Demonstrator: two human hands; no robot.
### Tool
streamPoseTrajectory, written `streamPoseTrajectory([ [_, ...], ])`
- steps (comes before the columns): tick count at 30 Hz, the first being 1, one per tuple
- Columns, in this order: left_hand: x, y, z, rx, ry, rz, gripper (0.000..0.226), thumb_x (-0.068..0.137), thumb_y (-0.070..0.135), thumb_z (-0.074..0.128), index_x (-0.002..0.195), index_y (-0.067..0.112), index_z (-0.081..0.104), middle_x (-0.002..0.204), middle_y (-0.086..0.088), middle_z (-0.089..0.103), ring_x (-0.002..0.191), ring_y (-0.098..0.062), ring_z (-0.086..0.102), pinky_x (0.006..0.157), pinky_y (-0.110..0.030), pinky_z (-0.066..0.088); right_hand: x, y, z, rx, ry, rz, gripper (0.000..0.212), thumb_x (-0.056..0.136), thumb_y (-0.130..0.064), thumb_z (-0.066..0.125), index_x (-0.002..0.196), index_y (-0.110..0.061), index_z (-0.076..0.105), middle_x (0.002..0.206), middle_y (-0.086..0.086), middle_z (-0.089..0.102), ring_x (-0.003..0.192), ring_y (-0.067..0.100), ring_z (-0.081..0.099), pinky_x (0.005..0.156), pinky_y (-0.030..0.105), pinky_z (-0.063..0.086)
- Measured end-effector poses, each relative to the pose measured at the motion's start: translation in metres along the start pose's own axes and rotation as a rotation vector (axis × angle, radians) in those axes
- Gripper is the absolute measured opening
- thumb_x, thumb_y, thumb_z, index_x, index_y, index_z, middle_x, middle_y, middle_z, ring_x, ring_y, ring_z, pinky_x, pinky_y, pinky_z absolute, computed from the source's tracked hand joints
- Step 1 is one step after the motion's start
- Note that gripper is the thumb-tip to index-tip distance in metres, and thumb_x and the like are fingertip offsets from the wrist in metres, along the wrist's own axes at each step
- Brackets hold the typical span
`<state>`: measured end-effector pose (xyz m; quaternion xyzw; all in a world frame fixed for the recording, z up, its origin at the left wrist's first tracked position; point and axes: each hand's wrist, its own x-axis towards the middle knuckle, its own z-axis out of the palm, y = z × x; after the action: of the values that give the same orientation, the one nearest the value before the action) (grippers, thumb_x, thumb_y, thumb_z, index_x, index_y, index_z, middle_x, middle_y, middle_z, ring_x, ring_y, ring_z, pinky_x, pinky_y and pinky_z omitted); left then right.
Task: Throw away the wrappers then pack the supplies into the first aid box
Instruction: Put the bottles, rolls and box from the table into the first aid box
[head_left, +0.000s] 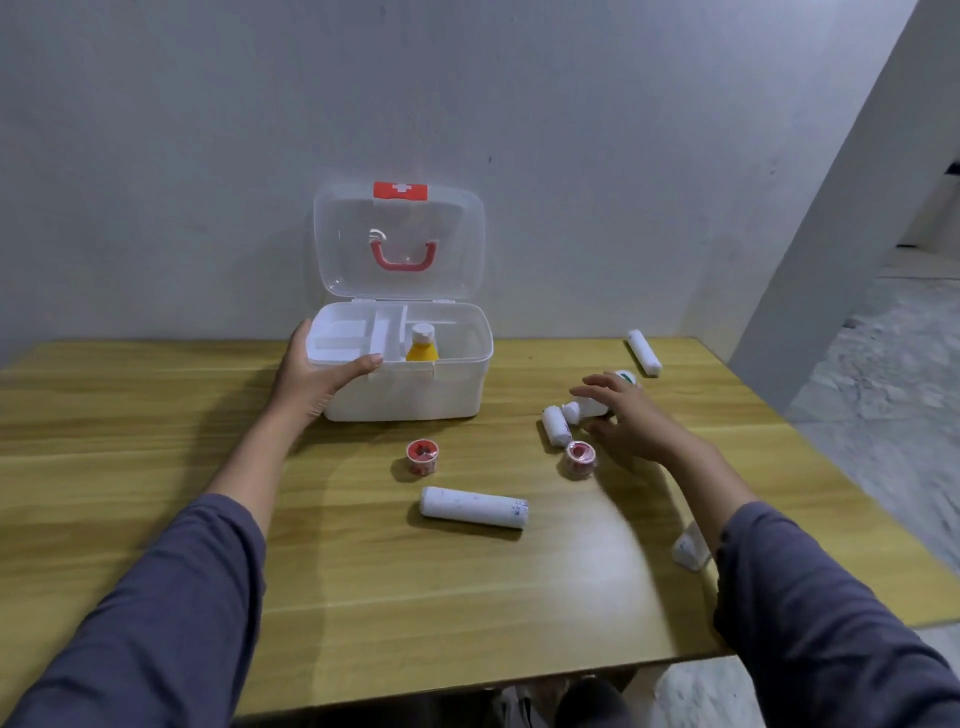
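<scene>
The white first aid box (415, 395) stands open at the table's back, its clear lid up, a yellow bottle (422, 347) upright inside. My left hand (317, 374) grips the box's front left corner. My right hand (628, 415) hovers with spread fingers over a white bottle (584, 409) lying on its side, touching or nearly touching it. Next to it lie a small gauze roll (556, 426) and a red tape roll (580, 457). Another red tape roll (422, 456) and a long white bandage roll (474, 507) lie in the middle.
A white roll (644, 352) lies near the back right of the wooden table (156, 415). A small white packet (690, 548) sits by the right edge, partly behind my sleeve. A wall stands right behind the box.
</scene>
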<state>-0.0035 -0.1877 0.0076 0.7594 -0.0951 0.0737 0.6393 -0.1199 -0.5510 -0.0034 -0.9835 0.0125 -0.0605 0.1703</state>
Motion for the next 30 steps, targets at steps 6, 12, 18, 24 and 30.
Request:
streamPoseTrajectory([
  [6, -0.003, 0.003, 0.001, -0.024, -0.006, 0.014, 0.101, 0.044, 0.052, 0.084, 0.135, 0.022, 0.049, 0.128, 0.001, 0.061, 0.117, -0.016, 0.057, 0.094, -0.03, 0.047, 0.009, -0.012, 0.014, -0.16, 0.206, -0.052, 0.034, 0.084, -0.015, 0.058, 0.117, -0.023, 0.059, 0.131, 0.0, 0.052, 0.125, 0.021, 0.043, 0.092, 0.033, 0.039],
  [12, -0.005, 0.004, 0.002, -0.049, -0.011, 0.012, 0.096, 0.049, 0.046, 0.086, 0.134, 0.022, 0.049, 0.127, 0.003, 0.06, 0.116, -0.016, 0.057, 0.092, -0.027, 0.046, 0.02, -0.034, -0.003, 0.343, 0.419, 0.11, 0.032, 0.091, -0.024, 0.054, 0.122, -0.02, 0.052, 0.123, 0.003, 0.057, 0.11, 0.026, 0.055, 0.08, 0.035, 0.043],
  [18, -0.007, 0.006, 0.003, -0.061, -0.013, -0.017, 0.097, 0.054, 0.039, 0.088, 0.138, 0.022, 0.043, 0.128, 0.007, 0.054, 0.119, -0.014, 0.052, 0.095, -0.028, 0.043, 0.034, -0.105, -0.036, 0.776, 0.627, -0.069, 0.023, 0.089, -0.014, 0.059, 0.112, -0.01, 0.057, 0.095, 0.004, 0.064, 0.09, 0.014, 0.06, 0.07, 0.013, 0.046],
  [24, -0.007, 0.007, 0.001, -0.043, -0.021, -0.04, 0.093, 0.049, 0.042, 0.089, 0.13, 0.026, 0.046, 0.126, 0.006, 0.057, 0.119, -0.017, 0.053, 0.1, -0.033, 0.045, 0.044, -0.156, -0.034, 0.742, 0.45, -0.149, 0.031, 0.089, -0.017, 0.059, 0.118, -0.009, 0.052, 0.105, 0.006, 0.064, 0.096, 0.015, 0.058, 0.079, 0.027, 0.048],
  [30, -0.008, 0.007, 0.001, -0.033, -0.019, -0.043, 0.099, 0.062, 0.03, 0.089, 0.145, 0.022, 0.035, 0.129, 0.007, 0.049, 0.124, -0.016, 0.046, 0.099, -0.03, 0.039, 0.051, -0.165, -0.007, 0.431, 0.304, -0.06, 0.038, 0.086, -0.03, 0.061, 0.118, -0.013, 0.049, 0.118, 0.015, 0.062, 0.106, 0.03, 0.06, 0.085, 0.049, 0.053],
])
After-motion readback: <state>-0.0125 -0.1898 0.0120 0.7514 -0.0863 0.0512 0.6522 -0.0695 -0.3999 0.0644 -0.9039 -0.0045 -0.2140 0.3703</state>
